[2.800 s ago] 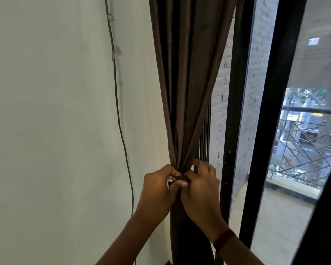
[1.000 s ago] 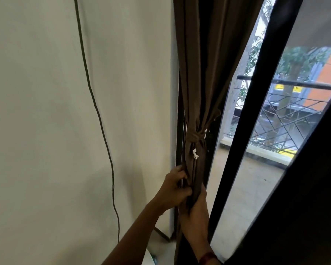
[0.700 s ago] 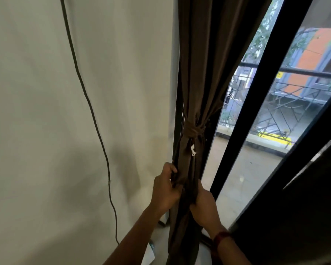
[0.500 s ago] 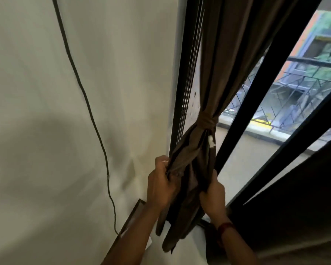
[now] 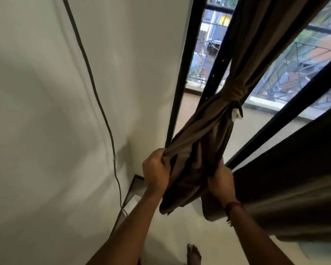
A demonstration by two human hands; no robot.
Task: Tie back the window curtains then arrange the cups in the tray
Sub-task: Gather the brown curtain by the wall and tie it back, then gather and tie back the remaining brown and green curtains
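A brown curtain hangs at the window, gathered by a knotted tie-back of the same cloth, with a small white tag below the knot. Below the knot the fabric is lifted and pulled toward me. My left hand grips the left fold of this lower part. My right hand grips the right fold, a red band on its wrist. No cups or tray are in view.
A white wall with a dark cable running down it fills the left. Black window frames stand behind the curtain. A second dark curtain hangs at the right. My bare foot is on the pale floor.
Since the tying of the knot, both hands slid down the curtain and lifted its lower part up and toward me. The view tilted downward, showing the floor.
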